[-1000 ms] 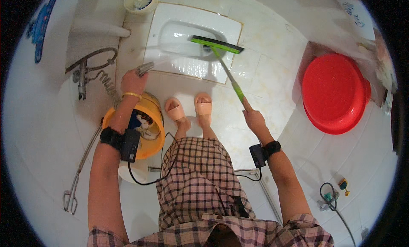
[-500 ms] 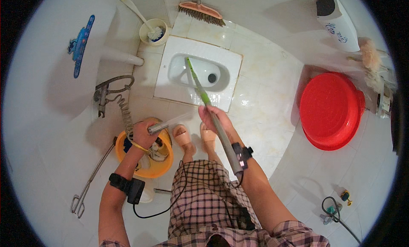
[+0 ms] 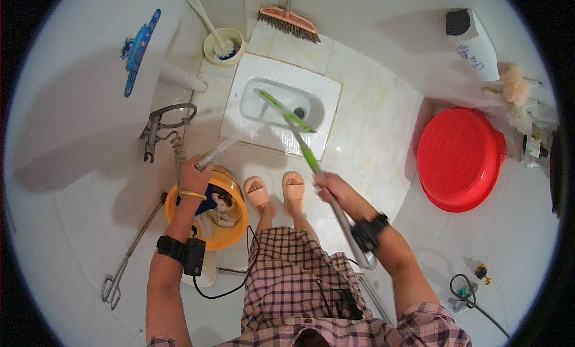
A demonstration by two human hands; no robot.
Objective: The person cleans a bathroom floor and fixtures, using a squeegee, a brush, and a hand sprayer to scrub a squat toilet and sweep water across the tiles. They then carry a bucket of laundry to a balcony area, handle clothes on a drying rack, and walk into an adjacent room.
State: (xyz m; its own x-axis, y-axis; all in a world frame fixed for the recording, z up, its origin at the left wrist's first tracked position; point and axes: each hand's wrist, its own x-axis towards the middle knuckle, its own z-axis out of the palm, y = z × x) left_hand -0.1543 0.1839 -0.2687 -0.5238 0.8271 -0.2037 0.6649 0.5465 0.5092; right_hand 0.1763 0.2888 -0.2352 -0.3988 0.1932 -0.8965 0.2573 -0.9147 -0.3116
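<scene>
My left hand (image 3: 195,176) is closed round a silver handheld sprayer (image 3: 205,163) on a coiled hose, above the rim of a yellow bucket (image 3: 241,212). A pale, blurred streak of water reaches from its end toward the floor. In the bucket lie wet cloths (image 3: 223,218), white and dark. My right hand (image 3: 334,190) grips the grey pole of a long-handled squeegee (image 3: 308,158) with a narrow green head. That head lies slantwise over the white squat toilet (image 3: 244,68), its pole slanting back beside my right forearm.
A toilet brush holder (image 3: 236,55) and a broom (image 3: 289,23) stand by the far wall. On the right leans a red basin (image 3: 458,161). Metal tongs (image 3: 124,264) hang at the left, near the wall tap (image 3: 154,134). My sandalled feet (image 3: 293,188) stand before the toilet.
The squeegee's head has turned from edge-on to crosswise over the toilet. My right hand has shifted right and nearer to me. The sprayer has moved slightly left and up in view.
</scene>
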